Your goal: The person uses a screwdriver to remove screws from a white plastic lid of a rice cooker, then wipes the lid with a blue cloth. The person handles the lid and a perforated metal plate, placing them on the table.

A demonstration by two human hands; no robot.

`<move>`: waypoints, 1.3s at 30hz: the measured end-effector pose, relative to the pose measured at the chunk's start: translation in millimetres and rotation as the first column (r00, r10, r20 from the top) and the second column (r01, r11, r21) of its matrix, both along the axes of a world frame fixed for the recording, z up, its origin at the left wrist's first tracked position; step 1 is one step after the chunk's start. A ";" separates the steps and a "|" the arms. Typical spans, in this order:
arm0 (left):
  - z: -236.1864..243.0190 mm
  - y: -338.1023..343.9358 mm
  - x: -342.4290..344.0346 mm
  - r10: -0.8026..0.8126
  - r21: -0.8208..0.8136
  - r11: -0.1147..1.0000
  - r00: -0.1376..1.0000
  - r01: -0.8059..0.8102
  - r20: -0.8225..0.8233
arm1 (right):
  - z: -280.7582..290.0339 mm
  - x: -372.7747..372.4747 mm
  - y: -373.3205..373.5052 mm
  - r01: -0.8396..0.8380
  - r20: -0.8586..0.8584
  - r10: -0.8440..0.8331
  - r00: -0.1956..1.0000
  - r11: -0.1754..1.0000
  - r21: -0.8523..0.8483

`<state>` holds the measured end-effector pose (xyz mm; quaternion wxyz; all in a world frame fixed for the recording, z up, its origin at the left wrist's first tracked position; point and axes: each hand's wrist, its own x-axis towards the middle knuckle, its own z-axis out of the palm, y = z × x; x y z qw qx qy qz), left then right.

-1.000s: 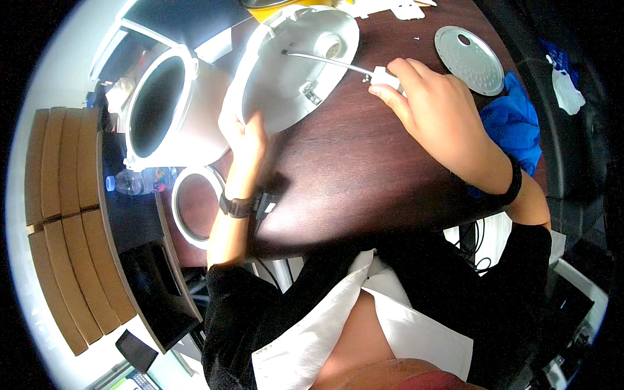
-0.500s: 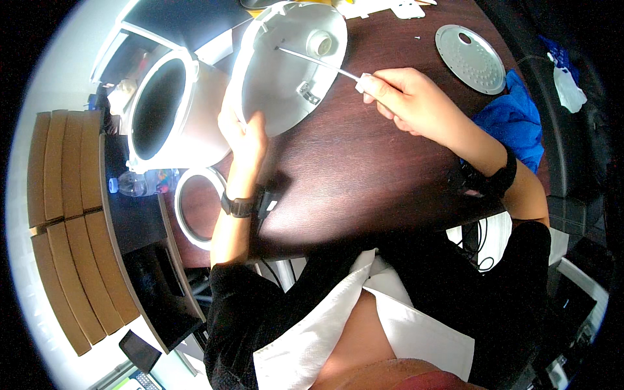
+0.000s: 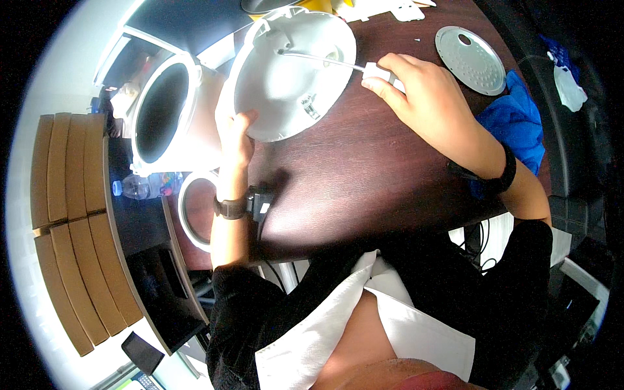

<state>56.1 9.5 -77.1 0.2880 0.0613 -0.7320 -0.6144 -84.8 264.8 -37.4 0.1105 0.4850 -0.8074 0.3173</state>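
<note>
A white, shallow round appliance lid (image 3: 292, 97) is tilted up over the table, its hollow inside showing. My left hand (image 3: 235, 133) grips its lower left rim, thumb on the inside edge and the other fingers hidden behind. In my right hand (image 3: 416, 84) is a screwdriver (image 3: 379, 73) with a white handle and a long thin metal shaft. The shaft crosses the lid's hollow, and its tip lies at a small dark spot near the upper left inner wall. A small metal bracket (image 3: 310, 107) sits inside the lid's lower right.
Left of the lid stands a white cylindrical appliance body (image 3: 195, 146) with a dark round opening. A white ring (image 3: 185, 224) and a plastic bottle (image 3: 140, 186) lie nearby. At right are a perforated metal disc (image 3: 471, 60) and a blue cloth (image 3: 520, 123). Brown cartons (image 3: 68, 169) line the far left.
The lid has shifted slightly down and right and turned a little. My right hand has rolled over, knuckles now up, with the screwdriver tip still at the inner wall.
</note>
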 end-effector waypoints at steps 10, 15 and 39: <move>7.8 19.8 15.8 0.151 -0.058 0.988 0.979 -0.144 0.139 | -4.7 20.2 24.9 0.021 0.050 -0.023 0.998 0.999 0.049; -0.4 25.0 11.8 0.187 -0.063 0.981 0.982 -0.185 0.025 | -7.0 34.4 32.8 -0.004 0.129 -0.011 0.992 0.994 0.110; -2.4 39.9 7.7 0.295 -0.184 0.939 0.955 -0.289 0.005 | -15.7 15.3 18.3 -0.031 0.192 0.031 0.981 1.000 0.000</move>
